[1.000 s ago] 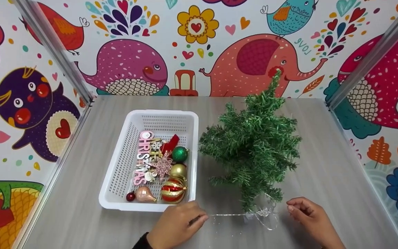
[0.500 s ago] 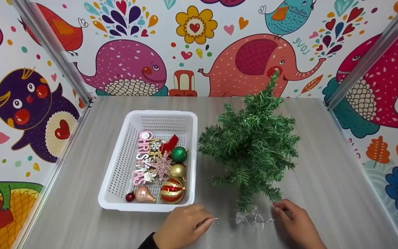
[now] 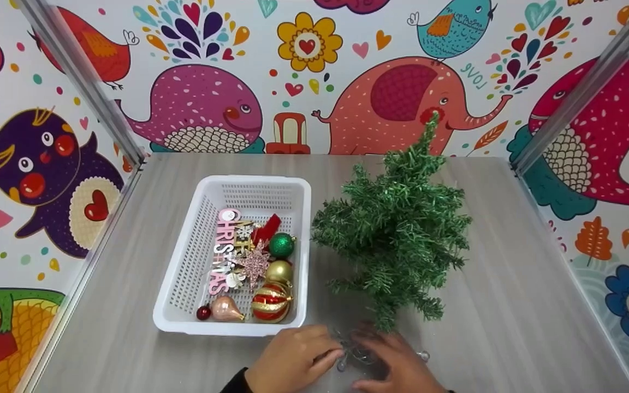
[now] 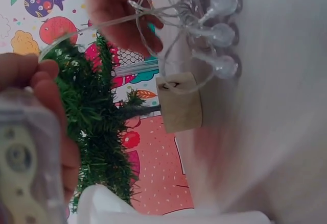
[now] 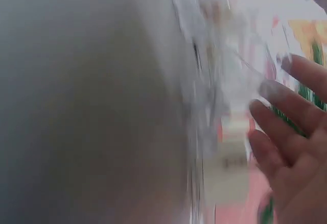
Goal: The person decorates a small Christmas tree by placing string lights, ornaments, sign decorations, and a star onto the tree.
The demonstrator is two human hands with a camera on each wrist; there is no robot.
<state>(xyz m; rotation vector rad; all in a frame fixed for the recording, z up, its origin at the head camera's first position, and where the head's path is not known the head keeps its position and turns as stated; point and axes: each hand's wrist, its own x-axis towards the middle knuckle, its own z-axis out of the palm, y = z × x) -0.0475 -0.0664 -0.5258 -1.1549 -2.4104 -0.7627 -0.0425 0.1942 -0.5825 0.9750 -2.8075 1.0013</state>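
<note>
My left hand point(image 3: 295, 360) pinches the clear wire of a string of fairy lights point(image 4: 220, 35) between thumb and fingers, in front of the basket. Several round transparent bulbs and loops of wire dangle close above the table. My right hand point(image 3: 396, 363) is beside the loops, its fingers point(image 5: 286, 96) spread and fairly straight; the right wrist view is blurred. A small green artificial Christmas tree point(image 3: 402, 234) stands just beyond both hands on a wooden block base point(image 4: 181, 104). A clear-cased part point(image 4: 30, 163) shows by my left palm; I cannot tell whether it is held.
A white perforated basket point(image 3: 307, 245) stands left of the tree. Inside are a striped red-gold bauble point(image 3: 271, 302), a green bauble point(image 3: 282, 245), a pink glitter star point(image 3: 253, 263) and a Christmas letter sign point(image 3: 220, 254). Printed panels and metal rails enclose the grey table point(image 3: 511, 273).
My right hand has moved left from beyond the tree's right side, in toward the left hand. The wire stretched between the hands has slackened into loops. My left hand has shifted slightly right.
</note>
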